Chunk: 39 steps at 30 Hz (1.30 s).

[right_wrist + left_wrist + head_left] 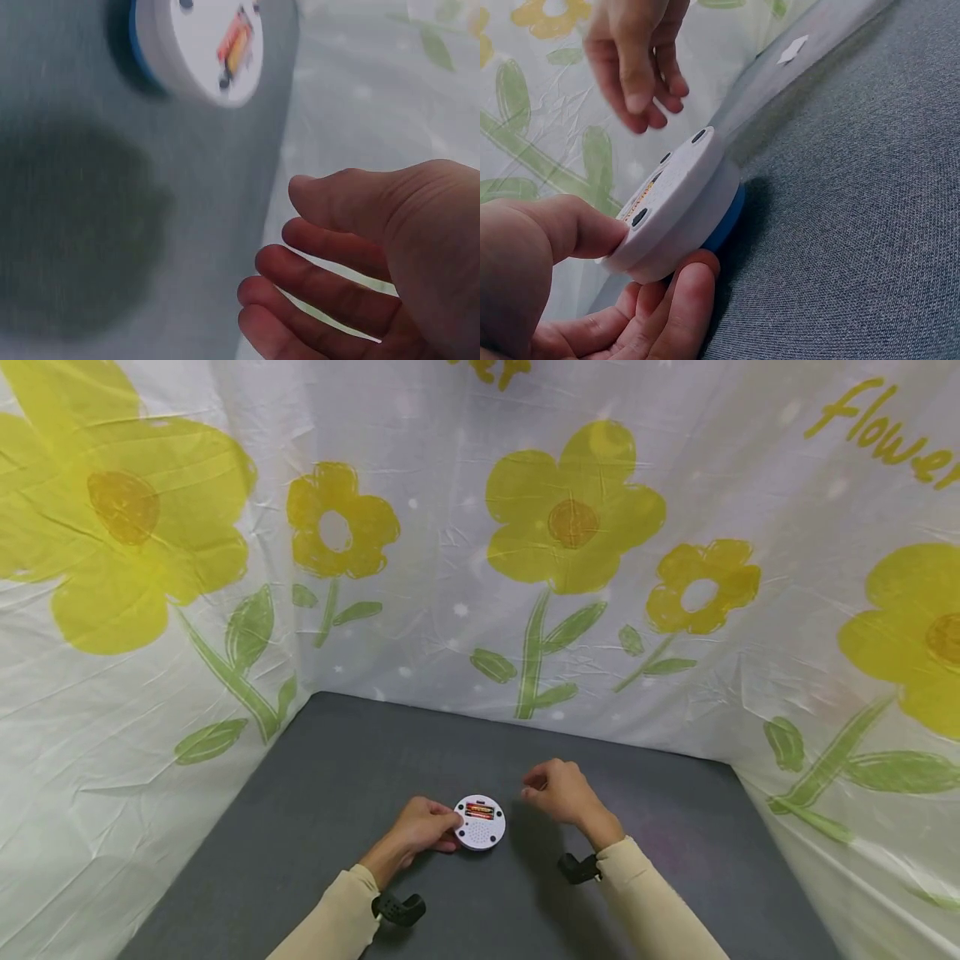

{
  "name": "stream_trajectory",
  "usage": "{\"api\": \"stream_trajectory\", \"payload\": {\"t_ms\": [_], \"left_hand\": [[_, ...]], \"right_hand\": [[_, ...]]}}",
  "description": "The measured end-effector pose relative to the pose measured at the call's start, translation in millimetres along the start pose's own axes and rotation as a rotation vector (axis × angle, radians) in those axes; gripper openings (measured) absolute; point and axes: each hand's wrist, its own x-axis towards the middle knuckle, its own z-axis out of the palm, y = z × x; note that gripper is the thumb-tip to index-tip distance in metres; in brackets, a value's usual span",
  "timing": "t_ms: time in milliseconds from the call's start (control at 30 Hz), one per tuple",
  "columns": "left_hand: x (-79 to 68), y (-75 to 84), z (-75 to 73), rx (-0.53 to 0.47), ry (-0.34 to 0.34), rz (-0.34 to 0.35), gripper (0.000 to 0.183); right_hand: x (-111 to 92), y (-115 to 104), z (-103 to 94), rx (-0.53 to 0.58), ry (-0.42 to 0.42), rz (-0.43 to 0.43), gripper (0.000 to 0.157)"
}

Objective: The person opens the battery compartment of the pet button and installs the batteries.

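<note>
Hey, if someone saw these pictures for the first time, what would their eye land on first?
Probably the big yellow flowers on the white cloth around the dark tabletop. Next, the round white device near the tabletop's middle, gripped by the left hand, two batteries showing in its upper face. The right hand hovers just right of it, apparently empty.

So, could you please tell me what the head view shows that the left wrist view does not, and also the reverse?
Only the head view: the beige sleeves, the black wrist mounts and the word "flower" on the cloth backdrop.

Only the left wrist view: the blue band beneath the white round device.

Both: the left hand holding that device, the right hand apart from it, the batteries (clearer from the head), the grey surface and printed flowers.
</note>
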Motion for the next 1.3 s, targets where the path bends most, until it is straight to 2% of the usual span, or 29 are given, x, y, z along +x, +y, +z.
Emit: {"api": "stream_trajectory", "payload": {"t_ms": [233, 500, 833, 1000, 1300], "left_hand": [[-0.2, -0.3, 0.5, 0.004, 0.003, 0.005, 0.024], [-0.6, 0.0, 0.8, 0.002, 0.003, 0.009, 0.023], [-0.7, -1.0, 0.6, 0.006, 0.004, 0.013, 0.023], [0.4, -1.8, 1.0, 0.002, 0.005, 0.013, 0.023], [0.3, 0.6, 1.2, 0.016, 0.006, 0.000, 0.024]], "right_hand": [[-17, 27, -27.1, -0.041, 0.013, 0.071, 0.022], [-38, 54, -41.8, -0.106, 0.016, 0.102, 0.023], [-60, 84, -41.3, -0.137, -0.013, 0.119, 0.026], [-67, 95, -36.4, -0.149, -0.028, 0.160, 0.030], [-74, 110, -23.7, -0.219, -0.029, 0.177, 0.030]]}}
